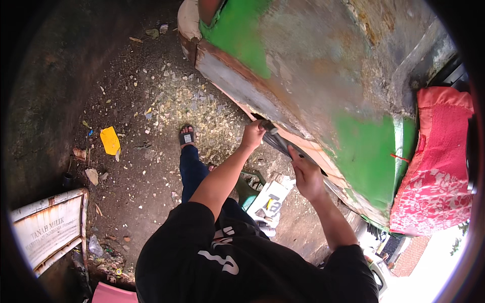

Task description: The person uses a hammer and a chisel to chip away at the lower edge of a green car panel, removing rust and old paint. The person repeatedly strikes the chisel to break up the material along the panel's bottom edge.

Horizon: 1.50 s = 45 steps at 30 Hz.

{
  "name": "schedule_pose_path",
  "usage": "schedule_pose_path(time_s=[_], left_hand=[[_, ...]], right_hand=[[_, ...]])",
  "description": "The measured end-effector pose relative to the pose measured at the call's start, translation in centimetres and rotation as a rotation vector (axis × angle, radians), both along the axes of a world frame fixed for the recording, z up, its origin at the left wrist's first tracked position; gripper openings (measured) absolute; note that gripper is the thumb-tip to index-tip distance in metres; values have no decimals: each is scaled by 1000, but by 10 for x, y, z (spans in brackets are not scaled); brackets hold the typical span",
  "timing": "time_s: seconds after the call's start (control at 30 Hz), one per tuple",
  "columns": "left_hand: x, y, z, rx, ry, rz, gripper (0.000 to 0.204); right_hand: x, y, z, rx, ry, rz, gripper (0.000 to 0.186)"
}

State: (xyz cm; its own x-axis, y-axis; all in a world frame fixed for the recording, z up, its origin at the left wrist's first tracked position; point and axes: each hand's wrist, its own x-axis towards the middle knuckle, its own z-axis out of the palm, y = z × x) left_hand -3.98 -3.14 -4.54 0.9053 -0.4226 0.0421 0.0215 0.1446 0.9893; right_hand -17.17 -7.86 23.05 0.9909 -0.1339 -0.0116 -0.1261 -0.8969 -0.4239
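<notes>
Dark tool [279,141] slants toward four o'clock beside the green panel [364,156], fingers of the left hand [252,135] and right hand [308,177] grasping it, and could skid if either grip loosens.

A white-printed black T-shirt [288,267], blue trousers [191,165] and dark sandal [187,138] are worn

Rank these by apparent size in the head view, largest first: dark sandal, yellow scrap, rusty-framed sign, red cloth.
1. Red cloth
2. Rusty-framed sign
3. Yellow scrap
4. Dark sandal, partly hidden by the foot
</notes>
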Motion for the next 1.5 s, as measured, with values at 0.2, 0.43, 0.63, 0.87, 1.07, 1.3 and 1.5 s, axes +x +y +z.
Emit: schedule_pose_path(time_s=[0.2,0.43,0.63,0.87,1.07,1.3,1.5], left_hand=[[-10,15,16,-94,33,35,7],[-10,16,21,-150,-65,-3,13],[-8,20,33,-170,-239,-95,21],[-12,27,37,-176,-249,-148,26],[-26,10,27,-62,-239,-146,24],[-17,22,2,-170,-41,-323,26],[-36,36,24,-140,113,-360,43]], right_hand=[[-7,8,26,210,-166,-225,46],[-32,3,23,261,39,-489,43],[-40,2,14,288,64,-478,43],[-51,18,0,264,45,-411,42],[-99,17,-68,36,177,-257,58],[-100,49,-46,287,-87,-497,45],[-124,42,-48,352,-36,-679,41]])
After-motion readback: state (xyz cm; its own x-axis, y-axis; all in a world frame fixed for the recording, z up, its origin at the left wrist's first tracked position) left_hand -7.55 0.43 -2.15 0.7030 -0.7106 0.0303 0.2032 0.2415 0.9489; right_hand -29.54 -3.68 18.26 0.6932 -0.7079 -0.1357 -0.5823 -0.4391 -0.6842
